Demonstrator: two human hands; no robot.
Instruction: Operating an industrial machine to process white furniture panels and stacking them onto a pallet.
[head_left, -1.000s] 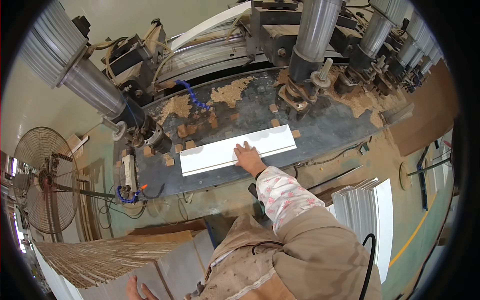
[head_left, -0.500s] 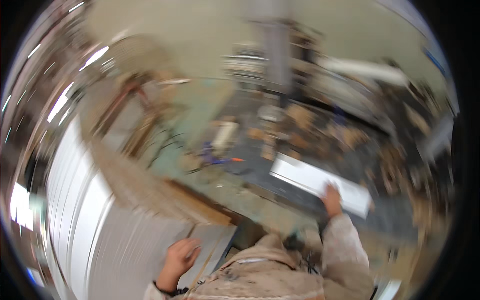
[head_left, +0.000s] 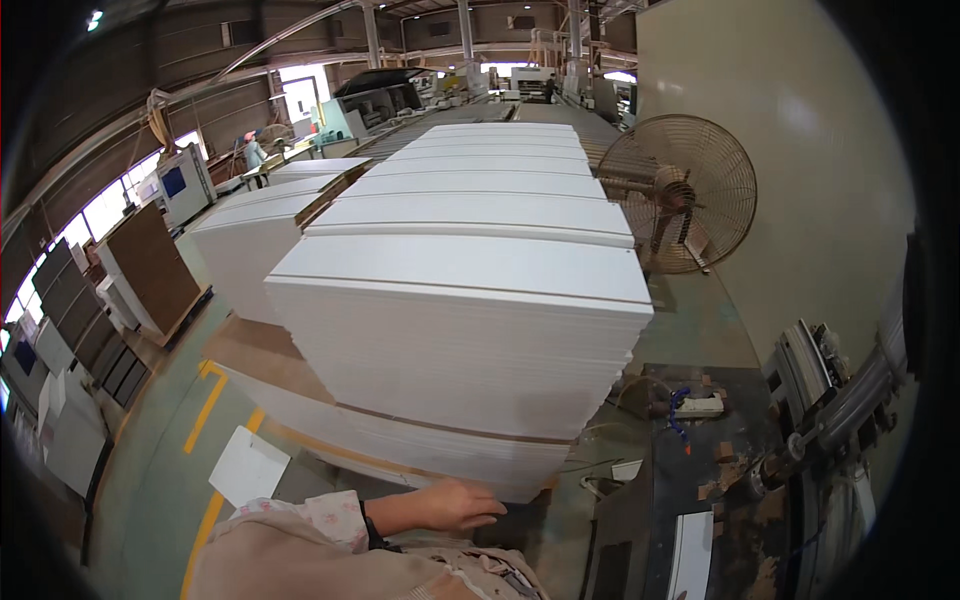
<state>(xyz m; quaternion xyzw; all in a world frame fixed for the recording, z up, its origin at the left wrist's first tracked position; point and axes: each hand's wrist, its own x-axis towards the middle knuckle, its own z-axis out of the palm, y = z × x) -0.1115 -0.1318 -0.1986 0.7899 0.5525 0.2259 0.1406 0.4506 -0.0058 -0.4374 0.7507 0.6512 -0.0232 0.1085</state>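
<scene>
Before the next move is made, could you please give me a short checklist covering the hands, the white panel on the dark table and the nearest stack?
1. Left hand free of any panel: ok, none shows in it.
2. Right hand grip: cannot tell, only what seems a fingertip shows at the lower edge.
3. White panel on the dark table: ok, though the picture's edge cuts it off.
4. Table free of loose wood blocks: not ok, several lie near the panel.
5. Nearest stack with flush ends: not ok, its right side looks uneven.
6. Fan switched off: cannot tell.
</scene>
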